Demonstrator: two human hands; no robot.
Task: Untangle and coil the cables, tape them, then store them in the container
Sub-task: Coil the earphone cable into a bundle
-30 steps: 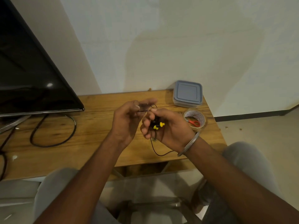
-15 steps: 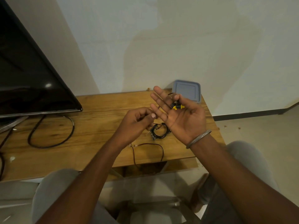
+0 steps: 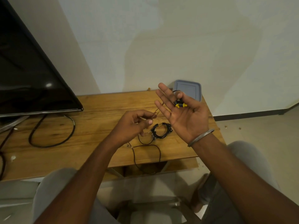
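A wooden table (image 3: 100, 126) is standing against a pale wall, carrying a coiled black cable (image 3: 161, 130) and a lidded container (image 3: 188, 89) at its far right corner. Above it, the right hand (image 3: 186, 117) is lying palm-up with fingers straight and apart, its thumb pinning a yellow-tipped cable end (image 3: 179, 105) to the palm. The left hand (image 3: 132, 125) is pinching the thin cable (image 3: 159, 109) in curled fingers.

dim, warm | glare on screen (image 3: 48, 85) | edges bowed (wide-angle) | fine detail perhaps soft
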